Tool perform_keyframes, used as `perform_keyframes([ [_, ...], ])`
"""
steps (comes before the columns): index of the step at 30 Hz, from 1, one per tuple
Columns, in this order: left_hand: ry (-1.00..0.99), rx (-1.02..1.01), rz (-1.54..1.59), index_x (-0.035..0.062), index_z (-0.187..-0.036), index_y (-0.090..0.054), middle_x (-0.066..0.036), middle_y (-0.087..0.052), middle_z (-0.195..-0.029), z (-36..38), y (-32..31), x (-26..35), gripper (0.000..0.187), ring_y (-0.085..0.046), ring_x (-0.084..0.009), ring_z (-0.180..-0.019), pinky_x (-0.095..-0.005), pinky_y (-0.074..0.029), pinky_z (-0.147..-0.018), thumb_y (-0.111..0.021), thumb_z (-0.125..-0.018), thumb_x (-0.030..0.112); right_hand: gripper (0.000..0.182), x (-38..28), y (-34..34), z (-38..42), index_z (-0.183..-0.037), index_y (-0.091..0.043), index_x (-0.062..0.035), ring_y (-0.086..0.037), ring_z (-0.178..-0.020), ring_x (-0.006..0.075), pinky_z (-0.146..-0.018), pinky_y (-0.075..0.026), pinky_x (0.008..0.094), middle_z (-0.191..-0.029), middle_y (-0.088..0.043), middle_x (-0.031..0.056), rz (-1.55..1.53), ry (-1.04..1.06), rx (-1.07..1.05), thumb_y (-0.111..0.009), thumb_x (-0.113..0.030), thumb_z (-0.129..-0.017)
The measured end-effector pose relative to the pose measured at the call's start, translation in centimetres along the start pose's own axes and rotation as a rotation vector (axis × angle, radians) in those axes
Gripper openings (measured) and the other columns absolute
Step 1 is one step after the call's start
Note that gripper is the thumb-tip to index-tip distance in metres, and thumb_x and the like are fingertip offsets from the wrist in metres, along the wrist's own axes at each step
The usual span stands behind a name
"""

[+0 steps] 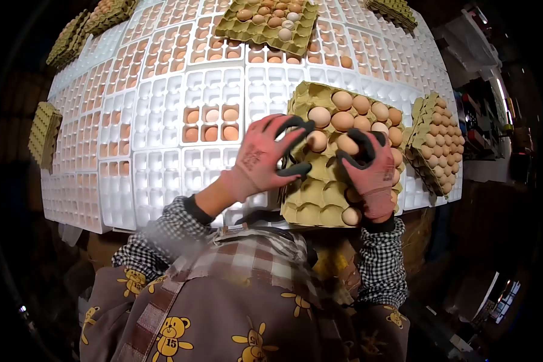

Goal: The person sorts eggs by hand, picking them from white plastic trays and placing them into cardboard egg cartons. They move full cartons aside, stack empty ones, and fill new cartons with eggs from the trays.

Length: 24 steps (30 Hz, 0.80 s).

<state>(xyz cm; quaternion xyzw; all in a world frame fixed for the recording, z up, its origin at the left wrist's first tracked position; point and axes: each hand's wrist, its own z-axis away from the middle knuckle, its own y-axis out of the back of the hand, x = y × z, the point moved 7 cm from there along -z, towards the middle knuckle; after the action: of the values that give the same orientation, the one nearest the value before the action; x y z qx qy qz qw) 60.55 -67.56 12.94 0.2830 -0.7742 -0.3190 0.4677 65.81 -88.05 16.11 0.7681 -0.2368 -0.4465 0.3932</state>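
Observation:
Both hands wear pink gloves with black fingertips. My left hand (258, 158) is at the left side of a yellowish pulp egg tray (317, 208), its thumb and fingers spread apart, with an egg (317, 141) just beyond the fingertips. Over the middle of the tray, my right hand (373, 172) has thumb and fingers curled round a brown egg (347, 145). More eggs fill the tray's far and right cups, such as a brown egg (342, 121). Another egg (351, 216) sits near the front edge, while several cups at the front left hold nothing.
White foam egg trays (157, 120) cover the table, some cups holding eggs. A full pulp tray (437, 145) leans at the right, and another tray with eggs (271, 21) lies at the back. Stacked pulp trays (44, 136) stand at the left edge.

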Motion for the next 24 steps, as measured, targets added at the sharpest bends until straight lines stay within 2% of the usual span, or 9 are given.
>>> perform_keyframes([
  [3, 0.070, -0.171, -0.084, 0.0126, -0.122, -0.059, -0.014, -0.056, -0.124, -3.5, -3.1, 1.2, 0.055, -0.049, -0.0349, -0.120, -0.0479, -0.042, -0.100, -0.079, -0.073, 0.030, 0.028, 2.4, 0.6, 0.4, -0.113, -0.061, 0.0021, -0.057, -0.087, 0.0111, -0.076, -0.049, 0.0265, -0.104, -0.062, 0.0052, -1.308, -0.629, 0.004, -0.066, -0.013, -0.089],
  [5, 0.173, 0.131, 0.275, 0.0073, -0.123, -0.058, -0.013, -0.058, -0.120, -3.2, -1.7, -1.0, 0.050, -0.053, -0.0278, -0.115, -0.0417, -0.045, -0.098, -0.074, -0.080, 0.025, 0.024, 0.5, 2.2, -2.3, -0.109, -0.061, 0.0032, -0.059, -0.086, 0.0124, -0.077, -0.049, 0.0271, -0.101, -0.063, 0.0052, -0.646, -0.052, 0.002, -0.065, -0.012, -0.090],
  [6, 0.378, 0.092, 0.808, 0.0046, -0.124, -0.057, -0.012, -0.058, -0.119, -2.6, -2.2, -3.5, 0.048, -0.055, -0.0238, -0.112, -0.0378, -0.046, -0.097, -0.071, -0.082, 0.023, 0.025, 2.8, 0.4, -2.1, -0.110, -0.062, 0.0012, -0.058, -0.086, 0.0119, -0.077, -0.049, 0.0265, -0.104, -0.062, 0.0043, -0.917, -0.523, -0.130, -0.067, -0.011, -0.089],
  [7, 0.563, 0.053, 1.360, 0.0020, -0.124, -0.056, -0.011, -0.059, -0.118, -2.6, -2.5, -4.0, 0.047, -0.057, -0.0199, -0.109, -0.0340, -0.047, -0.096, -0.069, -0.084, 0.020, 0.030, 1.8, -0.4, -3.9, -0.112, -0.063, -0.0026, -0.060, -0.086, 0.0145, -0.077, -0.050, 0.0271, -0.107, -0.063, 0.0061, -0.460, -0.252, -0.198, -0.071, -0.012, -0.085],
  [9, 0.338, 0.046, 0.854, 0.0043, -0.125, -0.056, -0.010, -0.059, -0.115, -4.0, -1.2, -3.7, 0.047, -0.060, -0.0188, -0.104, -0.0330, -0.049, -0.091, -0.071, -0.083, 0.020, 0.034, -1.3, -2.3, -4.5, -0.111, -0.065, -0.0062, -0.064, -0.088, 0.0184, -0.079, -0.051, 0.0286, -0.110, -0.065, 0.0077, 0.459, 0.287, -0.132, -0.075, -0.012, -0.080],
  [11, 0.194, -0.051, 0.258, 0.0097, -0.124, -0.057, -0.012, -0.058, -0.114, -6.0, -0.9, -1.0, 0.050, -0.061, -0.0270, -0.102, -0.0374, -0.051, -0.089, -0.074, -0.079, 0.022, 0.032, -1.3, -2.4, -5.4, -0.108, -0.067, -0.0052, -0.064, -0.090, 0.0226, -0.085, -0.050, 0.0329, -0.107, -0.067, 0.0111, 0.511, 0.266, -0.127, -0.076, -0.012, -0.078],
  [14, 0.142, -0.253, -0.104, 0.0128, -0.125, -0.058, -0.011, -0.059, -0.114, -8.4, -3.3, -1.4, 0.058, -0.064, -0.0288, -0.099, -0.0412, -0.053, -0.085, -0.078, -0.073, 0.027, 0.026, 4.6, -0.3, -5.3, -0.108, -0.068, 0.0006, -0.061, -0.086, 0.0175, -0.077, -0.051, 0.0309, -0.106, -0.070, 0.0111, -0.640, -0.408, -0.175, -0.068, -0.015, -0.088],
  [18, 0.111, -0.074, 0.377, 0.0172, -0.126, -0.062, -0.010, -0.063, -0.114, -10.3, -1.5, -3.1, 0.047, -0.067, -0.0295, -0.088, -0.0389, -0.057, -0.075, -0.069, -0.080, 0.017, 0.034, 7.1, 1.2, -4.3, -0.129, -0.060, -0.0024, -0.061, -0.092, 0.0159, -0.074, -0.052, 0.0254, -0.135, -0.055, 0.0184, -1.920, -0.454, -0.236, -0.049, -0.013, -0.098],
  [24, -0.146, -0.395, -0.528, 0.0182, -0.103, -0.068, -0.013, -0.057, -0.108, -16.3, -4.7, 2.0, 0.029, -0.067, -0.0285, -0.083, -0.0394, -0.056, -0.070, -0.072, -0.075, 0.022, 0.044, 5.6, 0.8, -11.7, -0.114, -0.070, -0.0213, -0.064, -0.104, 0.0304, -0.087, -0.053, 0.0405, -0.118, -0.058, 0.0115, 0.386, -0.033, -0.424, -0.083, -0.021, -0.072],
])
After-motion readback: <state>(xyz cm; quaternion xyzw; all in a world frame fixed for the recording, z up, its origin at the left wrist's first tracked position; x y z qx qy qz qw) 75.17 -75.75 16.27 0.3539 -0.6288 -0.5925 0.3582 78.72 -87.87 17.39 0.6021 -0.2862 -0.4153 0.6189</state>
